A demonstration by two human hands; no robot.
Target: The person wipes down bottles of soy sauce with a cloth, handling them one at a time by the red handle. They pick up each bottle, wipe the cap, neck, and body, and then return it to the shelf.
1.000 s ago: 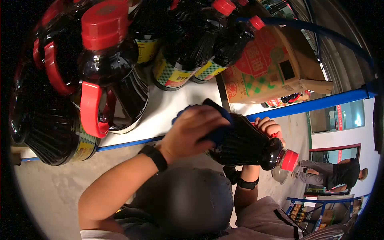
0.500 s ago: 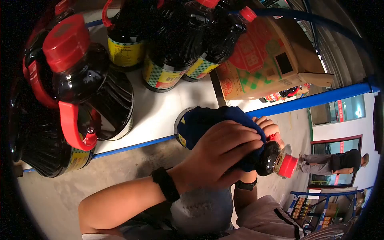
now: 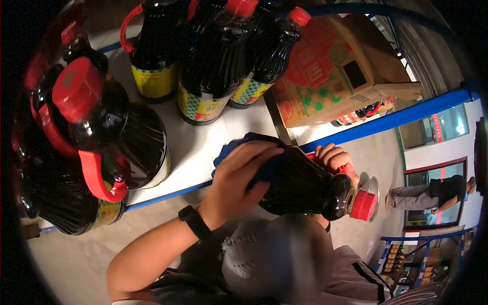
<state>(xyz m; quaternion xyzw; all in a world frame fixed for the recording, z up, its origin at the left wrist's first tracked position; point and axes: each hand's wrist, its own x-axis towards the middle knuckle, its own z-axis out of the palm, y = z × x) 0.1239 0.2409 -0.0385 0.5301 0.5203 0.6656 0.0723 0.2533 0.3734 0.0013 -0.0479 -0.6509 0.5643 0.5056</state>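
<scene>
My left hand (image 3: 236,175) is closed on a dark blue cloth (image 3: 265,174) and presses it around the base end of a large bottle of dark liquid (image 3: 297,183). The bottle is tilted nearly on its side, with its red cap (image 3: 364,205) to the right. My right hand (image 3: 333,158) grips the bottle's red handle (image 3: 343,168) near the neck. The cloth and my left hand hide the bottle's label and base.
Similar dark bottles (image 3: 208,76) with red caps stand on a white shelf (image 3: 195,147) with a blue edge. Beside them is an open cardboard box (image 3: 325,76). A blue rail (image 3: 391,122) runs to the right. Farther off, a person (image 3: 432,195) stands near a doorway.
My left hand and the cloth have moved left, from the bottle's upper body toward its base, baring the dark ribbed side. My right hand still holds the handle.
</scene>
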